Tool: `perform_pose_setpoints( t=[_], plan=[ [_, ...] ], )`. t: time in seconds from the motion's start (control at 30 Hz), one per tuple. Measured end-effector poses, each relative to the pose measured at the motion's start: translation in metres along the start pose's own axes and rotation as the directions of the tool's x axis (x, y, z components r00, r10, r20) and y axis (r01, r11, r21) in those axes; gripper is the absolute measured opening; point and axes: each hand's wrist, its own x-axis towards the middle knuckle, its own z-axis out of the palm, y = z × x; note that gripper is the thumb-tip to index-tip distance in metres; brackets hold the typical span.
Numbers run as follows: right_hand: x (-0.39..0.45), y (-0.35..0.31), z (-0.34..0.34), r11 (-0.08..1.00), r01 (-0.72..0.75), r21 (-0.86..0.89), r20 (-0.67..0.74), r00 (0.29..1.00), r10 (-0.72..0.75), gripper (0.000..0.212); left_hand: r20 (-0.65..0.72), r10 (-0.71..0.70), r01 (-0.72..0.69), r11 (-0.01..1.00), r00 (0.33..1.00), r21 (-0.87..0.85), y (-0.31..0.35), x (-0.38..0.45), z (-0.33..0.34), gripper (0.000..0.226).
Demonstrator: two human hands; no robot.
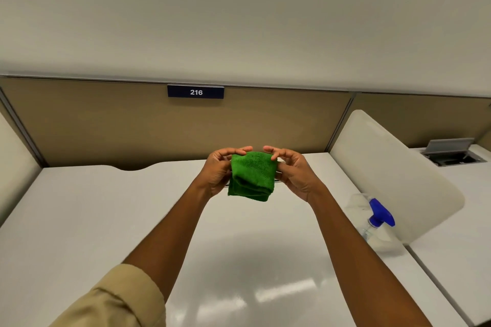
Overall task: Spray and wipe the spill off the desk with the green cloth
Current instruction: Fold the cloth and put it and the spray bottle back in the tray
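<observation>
While both hands pinch it, green cloth (251, 176) hangs downward

A rolled-up tan sleeve (114, 302) covers the left upper forearm; the right arm is bare.

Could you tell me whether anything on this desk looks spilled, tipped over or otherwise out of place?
The spray bottle lies on its side on the desk, beside the white divider, not upright. No spill is visible on the glossy top. Both hands hold the folded green cloth above it.
</observation>
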Motion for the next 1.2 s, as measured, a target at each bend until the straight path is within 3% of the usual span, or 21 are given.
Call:
perform_pose_setpoints(
  t=[0.07,0.17,0.27,0.33,0.4,0.6,0.73,0.97,1.07,1.2],
  plan=[
    [-0.003,0.0,-0.007,0.998,-0.028,0.056,-0.022,0.999,0.029,0.019,0.015,-0.001,0.0,1.0,1.0,0.007,-0.004,0.003,0.003,0.057],
    [-0.007,0.002,-0.019,0.981,-0.16,0.105,-0.041,0.985,0.165,0.033,0.009,-0.008,0.008,1.0,1.0,0.0,-0.011,0.009,0.011,0.057],
    [-0.011,0.003,-0.03,0.938,-0.34,0.071,-0.043,0.938,0.343,0.044,-0.008,-0.003,0.003,1.0,1.0,0.001,-0.021,0.017,0.021,0.056],
    [-0.015,0.003,-0.04,0.925,-0.38,-0.009,-0.041,0.924,0.379,0.044,-0.016,0.009,-0.009,1.0,1.0,0.026,-0.03,0.025,0.031,0.056],
    [-0.019,0.002,-0.05,0.924,-0.37,-0.093,-0.034,0.929,0.368,0.039,-0.022,0.03,-0.029,0.998,0.999,0.056,-0.04,0.033,0.041,0.057],
    [-0.024,-0.012,-0.105,0.931,-0.308,-0.194,-0.17,0.946,0.277,0.054,0.045,0.02,-0.025,0.995,0.999,0.098,-0.058,0.061,0.088,0.058],
    [-0.027,-0.028,-0.152,0.945,-0.262,-0.195,-0.204,0.954,0.222,0.045,0.094,-0.03,0.022,0.996,0.995,0.086,-0.074,0.085,0.125,0.043],
    [-0.019,-0.065,-0.243,0.959,-0.208,-0.192,-0.272,0.95,0.151,0.046,0.072,-0.267,0.253,0.955,0.961,0.154,-0.101,0.137,0.193,0.046],
    [-0.017,-0.077,-0.286,0.959,-0.205,-0.197,-0.279,0.949,0.145,0.047,0.032,-0.236,0.215,0.927,0.971,0.309,-0.119,0.159,0.228,0.059],
    [-0.02,-0.086,-0.352,0.947,-0.257,-0.193,-0.308,0.932,0.19,0.056,-0.041,-0.233,0.235,0.926,0.972,0.294,-0.153,0.188,0.277,0.06]
  ],
)
